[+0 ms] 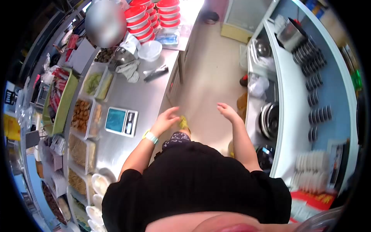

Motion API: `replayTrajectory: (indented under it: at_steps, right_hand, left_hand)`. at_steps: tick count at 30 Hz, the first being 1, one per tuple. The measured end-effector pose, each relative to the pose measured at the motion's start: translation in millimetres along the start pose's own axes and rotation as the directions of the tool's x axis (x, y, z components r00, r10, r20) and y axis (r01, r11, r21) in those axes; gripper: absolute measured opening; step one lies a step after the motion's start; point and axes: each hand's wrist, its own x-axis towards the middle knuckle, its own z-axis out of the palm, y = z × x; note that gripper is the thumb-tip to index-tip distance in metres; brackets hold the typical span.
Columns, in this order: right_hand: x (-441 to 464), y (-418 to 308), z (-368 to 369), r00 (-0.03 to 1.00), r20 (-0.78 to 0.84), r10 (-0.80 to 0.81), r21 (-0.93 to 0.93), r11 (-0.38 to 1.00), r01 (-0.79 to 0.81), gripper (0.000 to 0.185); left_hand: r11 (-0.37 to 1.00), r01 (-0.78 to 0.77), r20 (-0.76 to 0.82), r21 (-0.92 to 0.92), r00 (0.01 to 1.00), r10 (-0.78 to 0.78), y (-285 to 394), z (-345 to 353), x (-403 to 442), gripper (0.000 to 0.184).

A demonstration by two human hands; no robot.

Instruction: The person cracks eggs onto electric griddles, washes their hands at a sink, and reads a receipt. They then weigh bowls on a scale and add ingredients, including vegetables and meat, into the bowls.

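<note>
My left hand is held in the air beside the edge of the steel counter, its fingers apart and nothing in them. A light-coloured watch band is on that wrist. On the counter to its left lies a kitchen scale with a blue-green plate. My right hand hangs over the floor, near the shelf side, with fingers spread and empty. Neither hand touches anything. A black-handled tool lies further up the counter, near a grey cloth.
Stacked red-lidded bowls and a clear bowl stand at the counter's far end. Food containers line its left side. A white shelf with stacked dark-rimmed items is at right. The floor runs between.
</note>
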Motion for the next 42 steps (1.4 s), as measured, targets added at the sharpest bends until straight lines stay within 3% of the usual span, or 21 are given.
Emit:
replayTrajectory:
  at_steps: [2,6,8,9,11,13,15,17,19,21,22,24,25,27,29,30,31,36,39,41,42]
  right_hand:
    - [44.8,-59.0,-13.0,0.994,0.067,-0.086,-0.033,0.996,0.088,0.035]
    - [158.7,-118.7,-5.5,0.946,0.194,-0.261,0.017,0.965,0.262,0.025]
    - [182.9,-159.9,-9.7,0.957,0.236,-0.169,0.091,0.984,0.152,0.024]
    - [194.5,-179.3,-22.4,0.952,0.269,-0.147,0.077,0.988,0.131,0.024]
    - [223.4,-220.7,-42.7,0.964,0.242,-0.113,-0.045,0.991,0.128,0.027]
    - [258.2,-241.0,-78.0,0.937,0.329,-0.115,-0.146,0.975,0.170,0.029]
    - [274.8,-274.3,-120.0,0.874,0.469,-0.127,-0.202,0.948,0.246,0.032]
    - [274.7,-322.7,-177.9,0.696,0.650,-0.307,-0.296,0.741,0.603,0.037]
    - [309.1,-355.9,-236.3,0.389,0.857,-0.340,0.097,0.846,0.525,0.039]
    - [421.5,-321.3,-265.8,-0.277,0.678,-0.681,0.733,0.653,0.189,0.049]
    - [474.4,-309.2,-274.2,-0.324,0.661,-0.677,0.729,0.682,0.060,0.049]
    - [554.6,-269.9,-287.9,0.201,0.930,-0.308,0.234,0.917,0.324,0.049]
    - [592.3,-237.3,-283.6,0.562,0.827,-0.032,-0.336,0.773,0.539,0.049]
    - [656.9,-189.6,-272.9,0.732,0.681,0.023,-0.694,0.339,0.635,0.050]
    - [680.0,-200.1,-265.9,0.627,0.776,0.073,-0.603,0.377,0.703,0.045]
    - [682.9,-220.7,-263.4,0.553,0.826,0.109,-0.539,0.440,0.718,0.040]
    - [682.2,-245.9,-241.7,0.585,0.810,0.036,-0.497,0.573,0.652,0.036]
    - [654.8,-360.2,-131.7,0.166,0.933,-0.318,0.065,0.604,0.795,0.027]
    - [611.9,-403.0,-73.6,-0.049,0.965,-0.259,0.193,0.564,0.803,0.026]
    - [559.0,-442.0,-43.4,-0.090,0.981,-0.173,0.178,0.608,0.774,0.024]
    - [550.2,-432.7,-28.6,-0.109,0.983,-0.150,0.179,0.611,0.771,0.024]
  left_hand:
    - [0.978,0.172,0.003,-0.122,0.985,-0.173,-1.0,-31.0,30.9,0.066]
    - [0.977,-0.208,-0.529,0.040,0.825,0.198,-21.5,-84.6,115.9,0.056]
    - [0.948,-0.212,-0.518,-0.238,0.853,0.060,-4.8,-116.4,151.7,0.045]
    - [0.962,0.078,-0.394,-0.263,0.901,-0.181,30.2,-140.1,165.5,0.041]
    - [0.968,0.016,-0.408,-0.250,0.905,-0.120,76.0,-158.3,193.2,0.031]
    - [0.995,-0.087,-0.440,-0.058,0.896,0.053,86.4,-167.1,228.7,0.026]
    - [0.708,0.136,-0.287,0.693,0.953,0.099,118.7,-184.7,240.7,0.038]
    - [0.648,0.032,-0.226,0.761,0.949,0.218,124.8,-199.2,243.5,0.041]
    - [0.990,-0.033,-0.176,0.135,0.983,0.057,140.7,-211.6,242.6,0.038]
    - [0.499,-0.216,-0.200,-0.839,0.976,0.085,147.5,-204.9,243.0,0.037]
    - [0.496,-0.230,-0.271,-0.838,0.963,-0.010,137.3,-197.7,257.7,0.038]
    - [0.814,0.108,-0.454,-0.570,0.785,-0.422,101.6,-162.5,289.1,0.039]
    - [0.830,0.272,-0.521,-0.486,0.673,-0.525,89.6,-147.8,302.5,0.040]
    - [0.882,0.407,-0.550,-0.237,0.692,-0.468,95.9,-129.1,309.1,0.043]
    - [0.464,0.628,-0.538,0.625,0.777,-0.326,136.1,-127.3,317.7,0.040]
    - [0.828,0.556,-0.559,0.069,0.709,-0.430,140.2,-125.2,331.8,0.041]
    - [0.806,0.250,-0.506,-0.536,0.670,-0.544,145.9,-119.1,344.3,0.042]
    - [0.667,0.527,-0.644,-0.527,0.264,-0.718,189.3,-110.9,402.3,0.042]
    - [0.269,0.963,-0.999,0.037,0.034,0.016,198.0,-90.0,415.9,0.037]
    - [0.686,0.351,-0.694,-0.637,0.126,-0.709,207.6,-79.2,391.8,0.043]
    - [0.739,0.317,-0.751,-0.595,0.108,-0.651,208.5,-70.4,387.8,0.044]
